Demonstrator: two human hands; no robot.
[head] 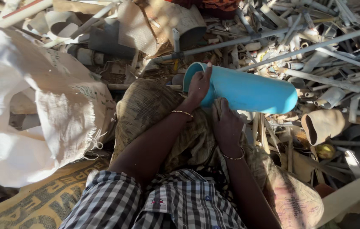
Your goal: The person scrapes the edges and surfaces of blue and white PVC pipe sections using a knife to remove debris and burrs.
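Left hand point(198, 87) grips rim of blue pipe point(252, 91); right hand point(226, 123) clasps its underside; white sack point(27, 106) lies beside

A white woven sack point(27, 101) slumps at left over a yellow printed sack point(40, 201). Grey pipe offcuts point(316, 46) lie heaped at top and right, a tan pipe stub point(322, 125) among them, beside patterned cloth point(150, 106).

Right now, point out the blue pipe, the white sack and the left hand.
blue pipe point(252, 91), head view, middle of its barrel.
white sack point(14, 85), head view, upper cloth.
left hand point(199, 85), head view, back of hand.
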